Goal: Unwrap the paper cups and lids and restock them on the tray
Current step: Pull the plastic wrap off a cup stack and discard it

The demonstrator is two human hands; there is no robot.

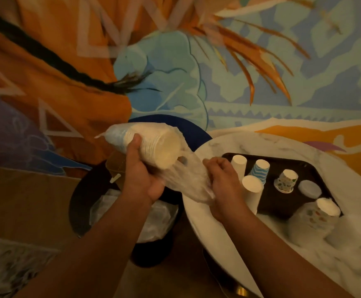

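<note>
A: Where is the cup stack the person is unwrapping?

B: The sleeve of paper cups (147, 143) is held up in the air, tilted, its open end facing the camera, above a black bin (85, 194) on the floor. The left hand (139, 175) has its grip closed around the stack from below, thumb over the top.

A: And the other hand?

B: The right hand (222, 181) has its fingers curled tight on the clear plastic wrap (188, 183), which stretches from the mouth of the stack down to that hand. The wrap is off the near end of the cups and bunched toward the right.

A: What is on the bench?

B: A round white marble bench (229, 250) carries a dark tray (278, 203). On the tray stand upside-down cups: a tall white stack (238, 163), a blue wavy-striped cup (260, 169), another white stack (251, 188) nearest the right hand, and a small patterned cup (286, 180). A flat translucent lid (309, 189) lies just beside the patterned cup. At the tray's near right corner sits a patterned cup stack in wrapping (319, 214), blurred.

A: Anything in the bin?

B: A crumpled clear liner or plastic (153, 220); which one cannot be told.
</note>
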